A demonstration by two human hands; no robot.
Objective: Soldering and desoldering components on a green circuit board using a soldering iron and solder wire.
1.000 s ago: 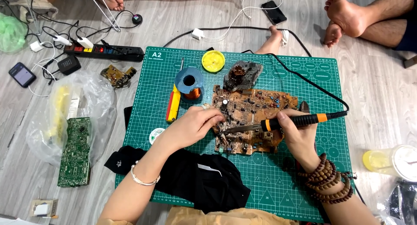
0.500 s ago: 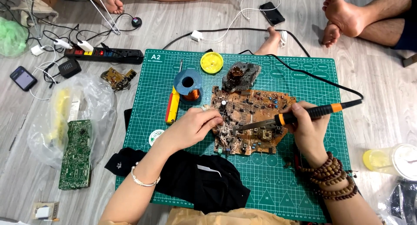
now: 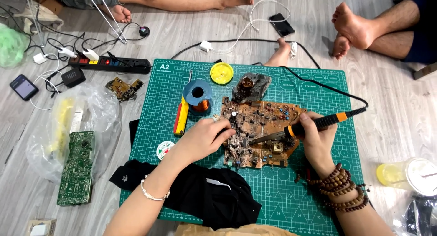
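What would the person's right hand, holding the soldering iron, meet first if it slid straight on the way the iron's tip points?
Probably the left hand's fingers: the soldering iron in the right hand points leftward across the brown circuit board.

Bright, even, diffuse light fills the whole scene, with no dim corners. Shadows are soft and short: a faint one lies under the left hand point(image 3: 207, 138) and beneath the right hand point(image 3: 316, 142) on the green cutting mat point(image 3: 282, 204). Mild glare whitens the clear plastic bag point(image 3: 102, 113) at the left and the pale wooden floor point(image 3: 400, 104). Focus is sharp at the centre. Toward the edges the wide lens stretches and bends things slightly, and the near corners look softer.
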